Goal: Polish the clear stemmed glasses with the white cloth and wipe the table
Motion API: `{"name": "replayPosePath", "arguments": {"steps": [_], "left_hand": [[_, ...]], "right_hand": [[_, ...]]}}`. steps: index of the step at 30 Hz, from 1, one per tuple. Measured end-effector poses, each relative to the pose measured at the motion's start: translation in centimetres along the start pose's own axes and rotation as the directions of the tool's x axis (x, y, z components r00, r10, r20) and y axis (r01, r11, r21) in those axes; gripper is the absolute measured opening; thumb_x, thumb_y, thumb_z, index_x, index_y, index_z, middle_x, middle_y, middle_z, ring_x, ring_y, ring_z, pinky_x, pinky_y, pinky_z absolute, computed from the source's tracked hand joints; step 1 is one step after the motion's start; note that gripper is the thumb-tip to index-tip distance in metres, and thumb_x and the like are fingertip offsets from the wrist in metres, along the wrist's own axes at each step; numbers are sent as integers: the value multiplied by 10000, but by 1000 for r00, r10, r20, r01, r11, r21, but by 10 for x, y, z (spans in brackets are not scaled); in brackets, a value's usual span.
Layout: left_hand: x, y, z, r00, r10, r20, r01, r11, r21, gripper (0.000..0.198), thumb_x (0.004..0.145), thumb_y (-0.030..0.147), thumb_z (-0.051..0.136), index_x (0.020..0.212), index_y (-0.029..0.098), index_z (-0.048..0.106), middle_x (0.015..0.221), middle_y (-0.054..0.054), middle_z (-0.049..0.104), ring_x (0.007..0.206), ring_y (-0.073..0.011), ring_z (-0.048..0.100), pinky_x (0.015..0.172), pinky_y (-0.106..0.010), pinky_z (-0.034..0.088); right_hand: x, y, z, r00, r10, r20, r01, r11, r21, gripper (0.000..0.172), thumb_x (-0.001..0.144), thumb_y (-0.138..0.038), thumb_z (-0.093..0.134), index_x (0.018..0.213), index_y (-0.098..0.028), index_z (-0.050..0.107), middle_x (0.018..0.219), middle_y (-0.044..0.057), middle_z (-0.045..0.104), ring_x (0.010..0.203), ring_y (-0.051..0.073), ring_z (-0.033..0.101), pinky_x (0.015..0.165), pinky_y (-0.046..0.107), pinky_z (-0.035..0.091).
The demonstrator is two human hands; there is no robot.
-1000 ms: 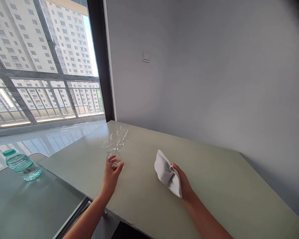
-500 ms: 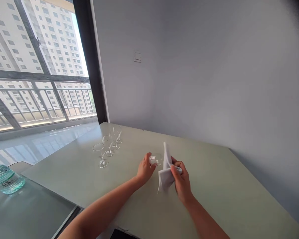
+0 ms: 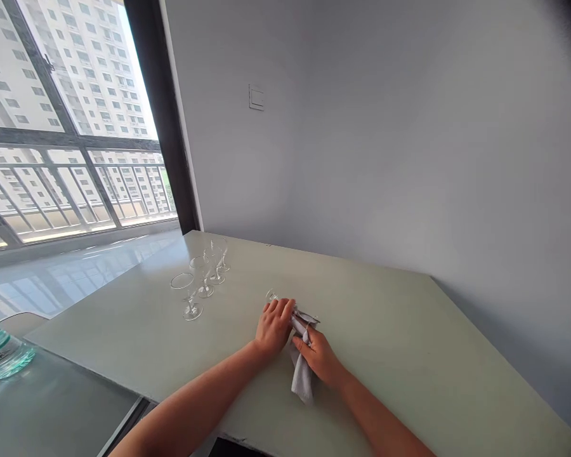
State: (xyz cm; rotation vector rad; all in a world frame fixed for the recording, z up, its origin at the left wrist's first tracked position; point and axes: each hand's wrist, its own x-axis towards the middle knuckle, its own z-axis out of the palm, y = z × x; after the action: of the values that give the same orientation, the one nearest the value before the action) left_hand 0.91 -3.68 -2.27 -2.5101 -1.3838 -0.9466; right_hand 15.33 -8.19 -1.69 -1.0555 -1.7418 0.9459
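The cloth (image 3: 302, 383) is gripped in the right hand (image 3: 323, 358). The glass (image 3: 271, 296), mostly hidden, is held in the left hand (image 3: 274, 325), its visible end left of the cloth. If gripped loosely, the glass could be dropped; if twisted hard, it could be cracked.

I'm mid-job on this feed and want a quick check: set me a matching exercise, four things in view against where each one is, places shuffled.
Things
1. Cloth
2. Clear plastic bottle
3. Four stemmed glasses
4. Light switch

Places
A. On the gray wall, right of the window
B. On the darker table, cut off by the picture's left edge
C. Gripped in the right hand
D. Standing in a row on the pale green table

Pairs: 1-C, 2-B, 3-D, 4-A
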Motion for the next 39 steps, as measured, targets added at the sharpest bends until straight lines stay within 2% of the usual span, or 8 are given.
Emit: {"name": "replayPosePath", "arguments": {"steps": [4,10,18,26,29,32,35,39], "left_hand": [[2,-5,-4,989,108,-106,-96,989,116,422,753,257,577,1161,204,484,959,-69,616,892,-214,510,863,-386,350],[9,-9,-13,954,243,-177,-216,963,159,416,782,371,565,1178,268,486,911,-30,638,912,-176,540,1014,-429,210],[9,-28,-7,964,262,31,-252,949,-191,568,714,624,470,1064,189,569,652,-4,634,633,-118,568,720,-271,375],[18,-15,-17,977,213,22,-213,977,0,418,809,444,493,1176,244,508,852,-68,643,869,-199,533,813,-357,311],[19,-22,-18,973,197,117,-181,975,-131,405,793,472,502,1121,241,559,726,-39,625,752,-163,529,755,-309,328],[18,-33,-19,928,171,330,-26,916,-400,438,755,553,498,1015,222,621,647,5,582,642,-115,497,628,-228,340],[17,-33,-23,815,219,536,137,827,-545,468,787,571,422,917,181,647,600,25,543,570,-89,456,540,-197,328],[16,-16,-24,947,103,303,24,921,-389,465,770,515,501,1130,225,555,797,-21,621,776,-155,517,718,-268,382]], "right_hand": [[3,5,-7,979,199,-42,-188,963,195,351,764,-414,565,1006,-168,629,745,31,617,693,179,567,703,320,450],[9,-4,-32,888,450,97,-404,661,633,301,707,-462,616,799,-176,596,495,-46,418,431,93,391,446,238,341],[6,-17,-41,959,209,192,-241,957,161,307,657,-294,670,944,-188,644,704,-15,553,635,116,473,599,241,372],[11,-4,-39,914,406,6,-351,783,513,299,663,-422,666,798,-157,627,552,-35,467,496,93,416,499,241,365],[9,-12,-40,935,342,92,-350,853,386,297,651,-344,685,888,-171,634,622,-23,512,555,102,449,544,238,380],[7,-24,-47,932,279,232,-318,935,154,259,660,-272,667,907,-196,652,675,-24,538,618,108,465,593,230,374],[7,-26,-56,911,298,286,-330,941,72,178,675,-282,647,828,-192,669,628,-29,515,603,109,454,572,229,360],[12,-18,-50,928,363,89,-373,887,271,234,611,-338,709,744,-154,653,586,-19,506,569,116,460,564,247,379]]}}
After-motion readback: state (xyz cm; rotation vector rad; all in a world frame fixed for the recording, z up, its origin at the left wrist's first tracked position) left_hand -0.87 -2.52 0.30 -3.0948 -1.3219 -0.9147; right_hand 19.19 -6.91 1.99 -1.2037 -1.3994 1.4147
